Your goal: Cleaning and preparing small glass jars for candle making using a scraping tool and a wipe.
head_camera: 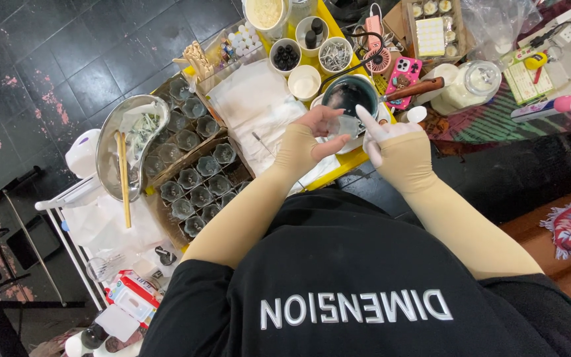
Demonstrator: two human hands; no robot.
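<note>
Single view: head-worn camera, high above wearer's torso, facing steeply down and forward. Black shirt fills lower frame, closest to lens. Both sleeved forearms run up from it to left hand [317, 129] and right hand [381, 135] at mid-frame, moderate range. Yellow table [355, 160] beyond hands, its near edge slanted across frame, far end cut by top border. Dark tiled floor [67, 59] at upper left, farthest. No second view; no shared area.

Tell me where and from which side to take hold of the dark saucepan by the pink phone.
Grip the saucepan by its wooden handle, probably from the right. The handle sticks out sideways past the rim toward the pink phone, with open room above it, while both hands and the small clear cup crowd the bowl's near edge.
</note>
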